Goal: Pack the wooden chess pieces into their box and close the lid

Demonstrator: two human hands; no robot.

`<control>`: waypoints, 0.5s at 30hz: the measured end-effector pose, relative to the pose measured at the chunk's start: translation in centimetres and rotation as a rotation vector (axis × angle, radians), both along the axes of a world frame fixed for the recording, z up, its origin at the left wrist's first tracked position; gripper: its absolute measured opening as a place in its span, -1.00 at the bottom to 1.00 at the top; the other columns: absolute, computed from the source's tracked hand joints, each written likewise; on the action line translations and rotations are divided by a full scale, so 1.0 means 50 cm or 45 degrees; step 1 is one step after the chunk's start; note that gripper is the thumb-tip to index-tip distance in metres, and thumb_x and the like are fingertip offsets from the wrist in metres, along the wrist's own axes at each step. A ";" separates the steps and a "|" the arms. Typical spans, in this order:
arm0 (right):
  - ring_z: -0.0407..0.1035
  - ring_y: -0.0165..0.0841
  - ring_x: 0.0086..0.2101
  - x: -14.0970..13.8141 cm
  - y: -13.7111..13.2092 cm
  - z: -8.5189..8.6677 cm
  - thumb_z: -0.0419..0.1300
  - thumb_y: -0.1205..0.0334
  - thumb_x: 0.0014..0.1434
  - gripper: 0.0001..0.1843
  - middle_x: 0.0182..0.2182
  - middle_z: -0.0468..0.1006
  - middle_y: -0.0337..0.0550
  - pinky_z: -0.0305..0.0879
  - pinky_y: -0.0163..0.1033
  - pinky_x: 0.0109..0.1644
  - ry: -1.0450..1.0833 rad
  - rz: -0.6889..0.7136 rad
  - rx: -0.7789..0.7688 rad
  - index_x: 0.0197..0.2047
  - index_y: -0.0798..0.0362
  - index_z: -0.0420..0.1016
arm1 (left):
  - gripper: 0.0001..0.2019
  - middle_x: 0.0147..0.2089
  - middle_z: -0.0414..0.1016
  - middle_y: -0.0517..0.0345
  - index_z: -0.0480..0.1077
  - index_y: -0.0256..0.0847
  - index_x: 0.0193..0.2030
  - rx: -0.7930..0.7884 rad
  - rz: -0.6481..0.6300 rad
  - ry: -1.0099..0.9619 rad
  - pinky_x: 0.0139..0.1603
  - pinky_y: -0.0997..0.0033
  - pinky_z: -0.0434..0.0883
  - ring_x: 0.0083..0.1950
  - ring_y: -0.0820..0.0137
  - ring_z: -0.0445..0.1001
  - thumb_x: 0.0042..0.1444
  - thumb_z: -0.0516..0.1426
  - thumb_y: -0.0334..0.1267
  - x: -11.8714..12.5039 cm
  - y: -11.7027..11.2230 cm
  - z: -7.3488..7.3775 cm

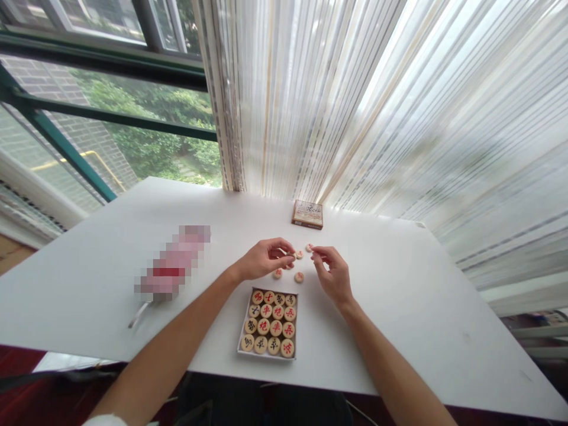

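My left hand [268, 258] is closed in a pinch above the table, with a round wooden xiangqi piece [290, 255] at its fingertips. My right hand [332, 273] has thumb and forefinger slightly apart; the forefinger's tip is at the edge of another piece, red-marked [309, 248]; contact is hard to tell. Between and below the hands lie several loose pieces, among them a red-marked one [277, 273] and a second [299, 277]. Nearer to me, a square open box [297, 325] holds rows of pieces with red and black characters facing up.
A flat printed box [307, 214] lies at the back of the white table [399, 296], near the striped curtain [302, 106]. A blurred-out pink object [175, 263] is on the left side. An open window [146, 118] stands behind at the left.
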State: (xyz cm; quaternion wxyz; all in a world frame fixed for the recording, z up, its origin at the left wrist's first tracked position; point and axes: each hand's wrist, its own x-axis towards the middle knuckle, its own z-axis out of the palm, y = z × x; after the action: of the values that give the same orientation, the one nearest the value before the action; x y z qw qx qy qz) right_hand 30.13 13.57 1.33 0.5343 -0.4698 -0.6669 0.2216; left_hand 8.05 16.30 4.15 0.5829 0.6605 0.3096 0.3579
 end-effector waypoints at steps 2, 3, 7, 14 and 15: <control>0.50 -0.29 -0.23 0.004 0.005 -0.004 0.14 0.25 0.31 -0.85 -0.17 0.57 -0.10 0.49 -0.15 -0.16 0.006 -0.030 -0.012 -0.11 -0.01 0.53 | -0.67 -0.32 0.59 0.05 0.42 -0.27 -0.17 0.029 -0.015 0.102 -0.40 0.47 0.45 -0.32 0.34 0.59 0.08 0.31 -0.07 -0.004 -0.005 0.021; 0.50 -0.29 -0.23 0.005 0.006 -0.005 0.14 0.24 0.31 -0.85 -0.18 0.57 -0.10 0.49 -0.15 -0.17 0.008 -0.040 -0.017 -0.11 -0.01 0.53 | -0.68 -0.33 0.58 0.07 0.43 -0.26 -0.19 0.056 -0.029 0.157 -0.40 0.47 0.45 -0.34 0.36 0.58 0.06 0.32 -0.07 -0.005 -0.011 0.033; 0.51 -0.28 -0.23 0.005 0.009 -0.010 0.14 0.21 0.31 -0.83 -0.18 0.58 -0.09 0.50 -0.15 -0.17 0.016 -0.046 -0.023 -0.11 0.01 0.53 | -0.71 -0.31 0.60 0.09 0.49 -0.25 -0.21 0.110 -0.111 0.303 -0.29 0.43 0.49 -0.30 0.36 0.59 0.04 0.33 -0.09 -0.011 -0.049 0.073; 0.51 -0.28 -0.24 0.001 0.007 -0.012 0.14 0.19 0.30 -0.82 -0.19 0.58 -0.08 0.50 -0.15 -0.16 0.032 -0.032 -0.011 -0.12 0.01 0.54 | -0.84 -0.27 0.62 0.13 0.52 -0.21 -0.19 0.217 -0.238 0.574 -0.28 0.50 0.46 -0.29 0.39 0.57 0.12 0.26 -0.20 -0.037 -0.125 0.094; 0.51 -0.29 -0.24 0.001 0.006 -0.012 0.14 0.19 0.30 -0.82 -0.19 0.58 -0.08 0.50 -0.15 -0.16 0.031 -0.030 -0.011 -0.12 0.01 0.54 | -0.85 -0.25 0.62 0.13 0.52 -0.20 -0.17 0.237 -0.265 0.608 -0.27 0.50 0.45 -0.28 0.39 0.57 0.14 0.24 -0.22 -0.042 -0.134 0.097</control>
State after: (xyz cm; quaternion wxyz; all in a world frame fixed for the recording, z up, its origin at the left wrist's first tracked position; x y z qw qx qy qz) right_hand 30.17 13.89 0.74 0.5430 -0.4771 -0.6538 0.2239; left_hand 5.95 9.59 8.98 0.4640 0.8050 0.3345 0.1572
